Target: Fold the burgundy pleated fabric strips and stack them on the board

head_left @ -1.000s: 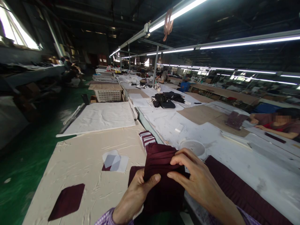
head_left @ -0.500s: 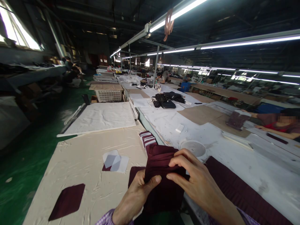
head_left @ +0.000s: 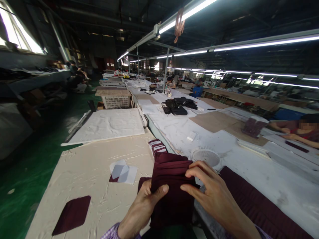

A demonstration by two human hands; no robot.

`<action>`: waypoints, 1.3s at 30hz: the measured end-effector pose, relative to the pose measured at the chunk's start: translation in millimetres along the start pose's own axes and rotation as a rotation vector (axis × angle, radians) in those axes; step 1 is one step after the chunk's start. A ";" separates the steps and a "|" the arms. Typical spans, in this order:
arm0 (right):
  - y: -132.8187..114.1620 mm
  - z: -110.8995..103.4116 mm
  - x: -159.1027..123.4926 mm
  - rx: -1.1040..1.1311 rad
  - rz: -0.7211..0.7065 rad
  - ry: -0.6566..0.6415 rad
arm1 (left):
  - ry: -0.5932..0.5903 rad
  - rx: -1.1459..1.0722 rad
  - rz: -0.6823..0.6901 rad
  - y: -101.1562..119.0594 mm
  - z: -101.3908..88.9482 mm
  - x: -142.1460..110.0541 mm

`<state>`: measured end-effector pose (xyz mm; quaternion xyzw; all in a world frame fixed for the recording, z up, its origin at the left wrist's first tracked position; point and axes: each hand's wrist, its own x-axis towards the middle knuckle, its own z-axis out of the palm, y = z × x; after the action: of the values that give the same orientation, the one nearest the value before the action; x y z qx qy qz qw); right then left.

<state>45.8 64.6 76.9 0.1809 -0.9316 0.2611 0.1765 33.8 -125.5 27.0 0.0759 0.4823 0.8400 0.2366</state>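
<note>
A stack of maroon fabric pieces (head_left: pixel 174 202) is held up in front of me, its upper layers rippled into folds. My left hand (head_left: pixel 143 207) grips the left side, with the thumb on the near face and the other fingers hidden behind. At the right edge, my right hand (head_left: pixel 211 191) pinches the layers between thumb and curled fingers. Just beyond lies a row of maroon and white pieces (head_left: pixel 158 146). On the cream-covered board to my left are a single maroon piece (head_left: pixel 72 214) and some white pieces (head_left: pixel 124 171) overlapping another bit of maroon.
A long maroon strip (head_left: pixel 259 202) lies on the white table (head_left: pixel 281 172) at right. Beyond my hands are a round white fan (head_left: pixel 205 156), a small white box (head_left: pixel 191 136) and a black fabric heap (head_left: pixel 176 106). A co-worker (head_left: pixel 305 132) sits across the table.
My right hand has shifted slightly right along the stack's edge. The stack has moved a little left and its upper folds look flatter. The co-worker's hands have drawn back from the maroon pieces.
</note>
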 end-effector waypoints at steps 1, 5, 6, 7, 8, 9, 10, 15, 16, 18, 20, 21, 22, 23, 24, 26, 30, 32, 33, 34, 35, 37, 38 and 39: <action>3.1 -0.4 -1.5 -0.019 -0.010 0.009 | 0.024 -0.016 -0.005 0.3 -0.9 0.2; 10.1 -1.4 -7.3 -0.055 -0.033 0.034 | 0.139 -0.085 -0.028 1.3 -1.3 2.9; 9.9 -1.0 -8.5 -0.036 -0.030 0.047 | 0.148 -0.092 -0.025 1.7 -0.3 4.0; 8.9 -0.1 -9.7 -0.008 -0.026 0.065 | 0.153 -0.097 -0.015 2.1 1.1 5.1; 7.4 1.4 -11.0 0.028 -0.016 0.086 | 0.152 -0.100 -0.001 2.7 2.8 6.2; 5.7 3.6 -12.5 0.073 0.009 0.097 | 0.153 -0.104 0.009 3.3 4.6 7.1; 4.1 6.3 -14.3 0.125 0.052 0.100 | 0.159 -0.108 0.015 3.9 6.5 7.9; 4.4 21.8 -25.8 0.381 0.340 -0.018 | 0.171 -0.125 0.036 5.7 11.5 9.9; 5.8 23.3 -27.0 0.367 0.333 -0.021 | 0.173 -0.129 0.043 5.6 11.3 10.5; 8.0 23.4 -26.6 0.248 0.217 0.047 | 0.184 -0.130 0.048 4.9 10.0 12.0; 8.5 20.9 -23.5 0.077 0.049 0.180 | 0.199 -0.100 0.062 3.9 8.7 13.6; 8.0 19.6 -21.5 0.011 -0.026 0.238 | 0.198 -0.081 0.070 3.5 8.4 14.2; 7.4 18.7 -19.7 -0.034 -0.077 0.280 | 0.193 -0.062 0.073 3.3 8.3 14.7; 6.9 18.4 -18.3 -0.062 -0.105 0.304 | 0.184 -0.050 0.075 3.2 8.4 14.9; 6.6 18.9 -17.4 -0.079 -0.120 0.310 | 0.175 -0.049 0.072 3.2 8.7 14.9; 7.5 21.4 -16.8 -0.097 -0.128 0.301 | 0.159 -0.063 0.048 3.2 9.0 14.5; 11.1 25.7 -17.2 -0.061 -0.049 0.192 | 0.189 -0.085 0.016 1.3 6.8 14.1; 10.7 25.3 -16.7 -0.003 -0.016 0.121 | 0.210 -0.084 0.015 0.0 5.7 14.6; 9.7 24.9 -16.3 0.018 -0.019 0.111 | 0.206 -0.084 0.016 -0.6 5.6 14.8; 8.5 24.7 -16.2 0.029 -0.029 0.123 | 0.195 -0.085 0.021 -0.9 5.8 14.9; 7.2 24.8 -16.3 0.026 -0.044 0.153 | 0.181 -0.086 0.029 -1.1 6.2 14.9; 5.0 26.3 -17.5 -0.014 -0.072 0.238 | 0.165 -0.078 0.041 -1.5 7.2 14.6; 4.3 27.5 -18.5 -0.040 -0.079 0.274 | 0.163 -0.070 0.041 -1.8 7.4 14.4; 3.9 28.7 -19.7 -0.061 -0.082 0.306 | 0.166 -0.061 0.040 -2.4 7.4 14.3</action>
<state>54.6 56.8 43.9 0.1717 -0.8932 0.2497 0.3322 24.7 -112.1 27.4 0.0084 0.4727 0.8623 0.1815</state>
